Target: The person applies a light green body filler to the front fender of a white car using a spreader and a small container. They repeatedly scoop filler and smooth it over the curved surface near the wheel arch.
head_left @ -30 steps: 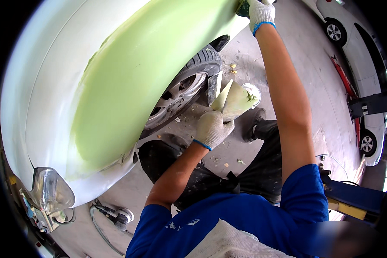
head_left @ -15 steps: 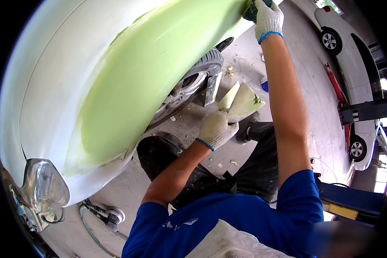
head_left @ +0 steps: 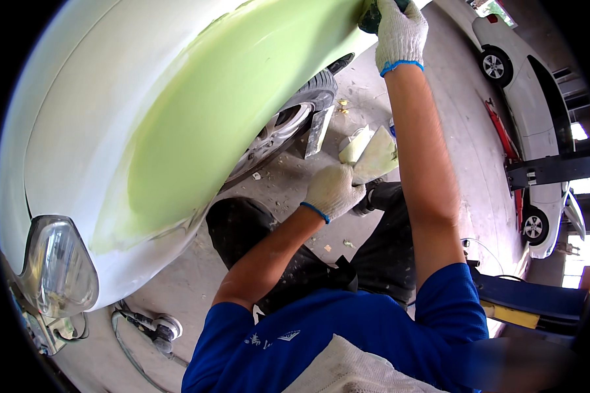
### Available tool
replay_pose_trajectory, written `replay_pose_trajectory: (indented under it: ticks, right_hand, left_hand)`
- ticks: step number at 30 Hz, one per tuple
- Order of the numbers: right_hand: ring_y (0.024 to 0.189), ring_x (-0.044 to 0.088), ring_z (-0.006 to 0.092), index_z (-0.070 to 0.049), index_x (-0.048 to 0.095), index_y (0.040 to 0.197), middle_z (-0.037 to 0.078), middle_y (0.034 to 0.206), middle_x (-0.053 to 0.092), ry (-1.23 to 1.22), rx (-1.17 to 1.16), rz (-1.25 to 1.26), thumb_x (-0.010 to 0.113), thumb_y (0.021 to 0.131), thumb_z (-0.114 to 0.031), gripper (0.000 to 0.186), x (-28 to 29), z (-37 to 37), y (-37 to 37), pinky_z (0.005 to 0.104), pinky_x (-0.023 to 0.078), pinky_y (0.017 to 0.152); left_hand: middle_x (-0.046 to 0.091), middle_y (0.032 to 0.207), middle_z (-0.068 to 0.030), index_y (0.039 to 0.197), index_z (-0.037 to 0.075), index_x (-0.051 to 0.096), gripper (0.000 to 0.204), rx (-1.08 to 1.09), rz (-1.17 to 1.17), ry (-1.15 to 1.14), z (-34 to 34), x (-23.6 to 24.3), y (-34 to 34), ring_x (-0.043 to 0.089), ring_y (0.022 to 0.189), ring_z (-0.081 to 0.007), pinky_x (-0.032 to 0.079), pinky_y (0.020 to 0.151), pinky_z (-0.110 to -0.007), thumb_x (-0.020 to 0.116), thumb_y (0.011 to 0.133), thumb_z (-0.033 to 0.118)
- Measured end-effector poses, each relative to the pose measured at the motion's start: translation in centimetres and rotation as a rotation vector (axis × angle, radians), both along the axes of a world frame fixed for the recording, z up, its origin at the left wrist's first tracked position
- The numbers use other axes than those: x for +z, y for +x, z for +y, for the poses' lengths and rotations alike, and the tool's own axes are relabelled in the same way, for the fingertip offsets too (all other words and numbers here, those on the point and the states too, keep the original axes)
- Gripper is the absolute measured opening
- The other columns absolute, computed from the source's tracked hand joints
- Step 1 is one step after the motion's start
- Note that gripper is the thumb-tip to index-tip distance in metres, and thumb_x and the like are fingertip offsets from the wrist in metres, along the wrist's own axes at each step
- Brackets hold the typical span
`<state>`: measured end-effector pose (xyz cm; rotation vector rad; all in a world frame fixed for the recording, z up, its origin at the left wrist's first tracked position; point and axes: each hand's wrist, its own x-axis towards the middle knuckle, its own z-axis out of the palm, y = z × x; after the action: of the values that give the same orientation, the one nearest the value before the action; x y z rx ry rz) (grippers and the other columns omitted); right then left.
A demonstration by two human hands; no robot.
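A broad patch of pale green body filler [head_left: 196, 131] covers part of the white car's curved panel [head_left: 65, 124]. At the patch's far right end, my gloved right hand [head_left: 403, 36] is closed around a dark green pad-like tool [head_left: 372, 18]; it sits against the panel, cut off by the picture's top edge. My gloved left hand [head_left: 334, 190], held low above my knees, grips two flat putty spreaders [head_left: 376, 157] fanned apart. Pale filler coats the spreaders, and the larger has a dark green smear near its edge.
Under the panel are the car's wheel [head_left: 282, 134] and a flat smeared plate [head_left: 318, 133]. A sander with a hose [head_left: 164, 331] lies on the floor at lower left, below the lamp [head_left: 60, 265]. A lift post arm [head_left: 550, 171] and another white car [head_left: 534, 98] stand at right.
My right hand and the dark green tool have shifted a little left along the panel. The left hand still holds the spreaders, almost in place. The whole view has shifted slightly.
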<state>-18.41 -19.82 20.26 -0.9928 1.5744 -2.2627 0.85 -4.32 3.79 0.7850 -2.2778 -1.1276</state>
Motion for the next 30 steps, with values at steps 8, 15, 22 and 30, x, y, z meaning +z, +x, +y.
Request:
replay_pose_trajectory:
  ticks: [8,15,22,30]
  right_hand:
    - [0.09,0.068,0.0296,-0.004,0.066,0.121,0.013,0.105,0.067,-0.027,-0.085,0.184,0.066,0.087,-0.003,0.034,0.0,2.0,5.0,0.0386,0.056,0.079]
    - [0.09,0.068,0.0304,-0.005,0.067,0.122,0.013,0.105,0.067,-0.036,-0.17,0.371,0.065,0.087,-0.003,0.035,-0.3,3.8,9.6,0.039,0.056,0.079]
    - [0.09,0.067,0.0311,-0.006,0.067,0.122,0.013,0.105,0.067,-0.03,-0.207,0.517,0.065,0.086,-0.003,0.036,-0.7,5.8,14.5,0.0394,0.056,0.079]
    - [0.09,0.067,0.032,-0.007,0.067,0.122,0.013,0.105,0.066,-0.03,-0.228,0.633,0.065,0.086,-0.002,0.036,-1.3,8.6,20.3,0.0399,0.056,0.078]
  left_hand:
    - [0.066,0.072,-0.0289,0.077,-0.004,0.072,0.033,-0.028,-0.05,0.012,0.1,0.5,0.5,0.069,0.073,-0.0448,0.057,0.069,-0.052,0.073,0.076,0.028]
    - [0.071,0.079,-0.0256,0.082,-0.002,0.074,0.032,-0.051,-0.11,0.022,0.3,0.7,0.5,0.072,0.079,-0.0412,0.059,0.073,-0.05,0.077,0.075,0.03]
    - [0.073,0.082,-0.0209,0.083,0.003,0.075,0.03,-0.103,0.027,-0.118,0.4,-3.3,-1.1,0.072,0.078,-0.0389,0.057,0.073,-0.051,0.074,0.08,0.033]
    - [0.068,0.124,-0.0156,0.12,0.011,0.065,0.038,-0.042,0.437,-0.293,0.5,-3.5,-0.5,0.066,0.112,-0.0292,0.051,0.092,-0.046,0.056,0.097,0.04]
